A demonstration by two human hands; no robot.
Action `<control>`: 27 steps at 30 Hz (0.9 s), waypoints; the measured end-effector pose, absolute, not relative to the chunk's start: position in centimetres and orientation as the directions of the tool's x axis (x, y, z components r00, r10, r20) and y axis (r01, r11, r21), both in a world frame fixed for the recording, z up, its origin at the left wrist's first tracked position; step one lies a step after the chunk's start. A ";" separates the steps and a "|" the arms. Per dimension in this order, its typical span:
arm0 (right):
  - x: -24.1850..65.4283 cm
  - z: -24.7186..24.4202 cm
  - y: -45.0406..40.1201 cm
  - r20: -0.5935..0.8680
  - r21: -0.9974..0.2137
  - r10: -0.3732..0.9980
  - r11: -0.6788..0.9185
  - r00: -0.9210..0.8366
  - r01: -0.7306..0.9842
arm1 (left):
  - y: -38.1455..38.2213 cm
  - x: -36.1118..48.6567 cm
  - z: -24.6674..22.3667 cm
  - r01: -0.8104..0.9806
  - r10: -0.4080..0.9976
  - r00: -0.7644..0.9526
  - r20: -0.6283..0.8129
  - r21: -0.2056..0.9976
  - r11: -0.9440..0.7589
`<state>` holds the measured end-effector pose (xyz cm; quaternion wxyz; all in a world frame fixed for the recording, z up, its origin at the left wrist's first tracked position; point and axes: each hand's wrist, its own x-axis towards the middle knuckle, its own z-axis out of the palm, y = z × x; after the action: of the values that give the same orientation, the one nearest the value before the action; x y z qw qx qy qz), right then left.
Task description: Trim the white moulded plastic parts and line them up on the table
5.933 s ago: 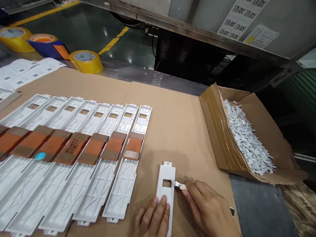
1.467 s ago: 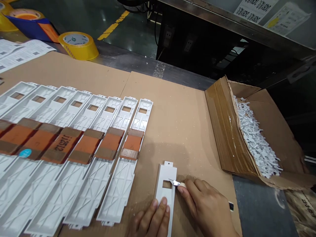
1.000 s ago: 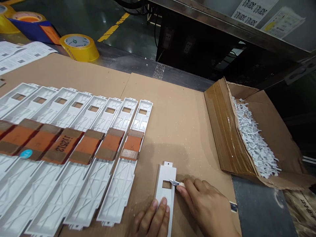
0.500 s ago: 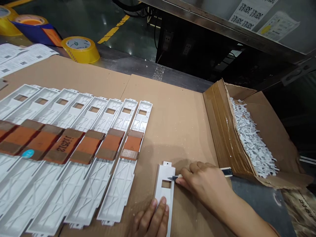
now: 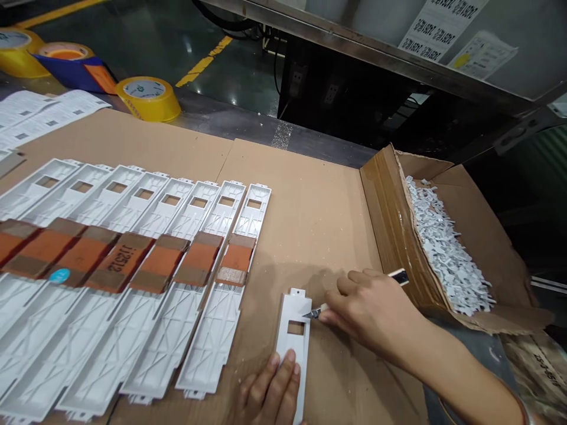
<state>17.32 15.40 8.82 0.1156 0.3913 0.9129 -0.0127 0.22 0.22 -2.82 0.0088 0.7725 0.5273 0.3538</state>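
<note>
A narrow white plastic part (image 5: 292,348) with a rectangular cutout lies on the cardboard at the lower middle. My left hand (image 5: 272,389) presses its fingertips on the part's lower half. In my right hand (image 5: 363,304) is a slim knife (image 5: 400,277), its blade tip at the part's right edge, just above the cutout's upper right corner. To the left, several similar white parts (image 5: 208,348) lie side by side in a row, with orange-and-brown blocks (image 5: 155,265) across their middles.
An open cardboard box (image 5: 385,218) holding many small white scraps (image 5: 447,254) stands at the right. Yellow tape rolls (image 5: 166,103) and printed papers (image 5: 53,118) lie at the back left. A metal-edged machine (image 5: 376,50) overhangs the back.
My right hand has shifted slightly up, and the knife is tilted more steeply. Its tip has moved to the part's right edge. My left hand still rests on the part.
</note>
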 end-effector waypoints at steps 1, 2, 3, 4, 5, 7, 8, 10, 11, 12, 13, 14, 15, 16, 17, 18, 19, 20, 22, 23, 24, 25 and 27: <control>17.7 8.8 15.0 -0.210 0.039 0.727 0.674 -0.654 0.738 | 0.2 0.2 -2.9 0.812 0.820 0.209 0.533 0.373 -0.449; 18.0 8.8 14.6 -0.209 0.006 0.747 0.647 -0.632 0.763 | 0.1 0.1 -2.9 0.814 0.820 0.218 0.529 0.364 -0.451; 18.3 8.6 14.1 -0.214 -0.030 0.770 0.609 -0.601 0.792 | 0.1 0.0 -2.9 0.816 0.822 0.223 0.524 0.360 -0.452; 18.4 8.4 13.6 -0.221 -0.072 0.796 0.562 -0.563 0.824 | 0.1 0.0 -2.9 0.817 0.823 0.226 0.522 0.359 -0.452; 18.5 8.0 13.1 -0.226 -0.127 0.819 0.512 -0.527 0.850 | 0.0 0.0 -3.0 0.815 0.823 0.226 0.521 0.361 -0.453; 18.3 7.0 12.0 -0.205 -0.280 0.848 0.427 -0.489 0.859 | -0.1 -0.1 -3.1 0.810 0.824 0.223 0.522 0.371 -0.454; 18.1 6.4 11.4 -0.176 -0.365 0.854 0.405 -0.490 0.838 | -0.1 -0.2 -3.1 0.810 0.824 0.228 0.519 0.368 -0.456; 17.5 5.0 10.1 -0.090 -0.483 0.852 0.416 -0.516 0.771 | -0.3 -0.3 -3.3 0.814 0.823 0.261 0.505 0.343 -0.469; 17.2 4.3 9.5 -0.042 -0.496 0.848 0.442 -0.529 0.747 | -0.4 -0.5 -3.4 0.817 0.822 0.285 0.492 0.324 -0.477; 17.0 3.7 9.0 0.003 -0.483 0.846 0.469 -0.534 0.740 | -0.5 -0.6 -3.4 0.820 0.823 0.308 0.478 0.305 -0.484; 16.7 3.3 8.6 0.046 -0.455 0.844 0.494 -0.534 0.741 | -0.7 -0.7 -3.5 0.822 0.825 0.324 0.464 0.293 -0.488; 16.5 3.0 8.2 0.090 -0.424 0.842 0.516 -0.532 0.745 | -0.8 -0.8 -3.6 0.825 0.829 0.331 0.451 0.288 -0.487; 16.3 2.8 7.9 0.135 -0.399 0.839 0.533 -0.527 0.746 | -0.9 -0.8 -3.6 0.828 0.833 0.334 0.442 0.285 -0.484; 16.2 2.8 7.7 0.175 -0.386 0.835 0.546 -0.522 0.743 | -1.0 -0.9 -3.7 0.830 0.835 0.336 0.435 0.283 -0.481; 16.1 2.8 7.6 0.206 -0.385 0.830 0.555 -0.518 0.737 | -1.1 -0.9 -3.7 0.830 0.836 0.337 0.433 0.282 -0.481; 16.0 2.9 7.5 0.227 -0.390 0.827 0.562 -0.515 0.730 | -1.1 -0.9 -3.8 0.829 0.834 0.338 0.435 0.281 -0.483; 15.9 2.9 7.4 0.241 -0.396 0.824 0.565 -0.512 0.724 | -1.1 -0.8 -3.8 0.828 0.832 0.339 0.439 0.280 -0.486; 15.9 2.9 7.4 0.250 -0.399 0.826 0.563 -0.505 0.724 | -1.2 -0.8 -3.8 0.828 0.830 0.340 0.442 0.278 -0.488; 16.0 2.8 7.2 0.265 -0.393 0.832 0.555 -0.488 0.734 | -1.2 -0.8 -3.8 0.829 0.829 0.337 0.446 0.277 -0.486; 16.0 2.7 7.1 0.268 -0.383 0.836 0.549 -0.479 0.743 | -1.2 -0.8 -3.8 0.830 0.831 0.334 0.445 0.278 -0.483; 16.0 2.6 7.0 0.261 -0.372 0.841 0.541 -0.475 0.754 | -1.1 -0.8 -3.8 0.832 0.833 0.331 0.443 0.280 -0.480; 16.1 2.5 7.0 0.242 -0.362 0.845 0.534 -0.477 0.764 | -1.1 -0.7 -3.7 0.833 0.836 0.329 0.439 0.283 -0.476; 16.1 2.6 7.1 0.193 -0.340 0.846 0.533 -0.498 0.775 | -1.1 -0.7 -3.7 0.833 0.839 0.328 0.434 0.287 -0.474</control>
<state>16.09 7.08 2.55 -0.1699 0.4715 0.8590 -0.1046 -0.73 -1.08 -3.65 0.0059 0.8148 0.5129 0.2702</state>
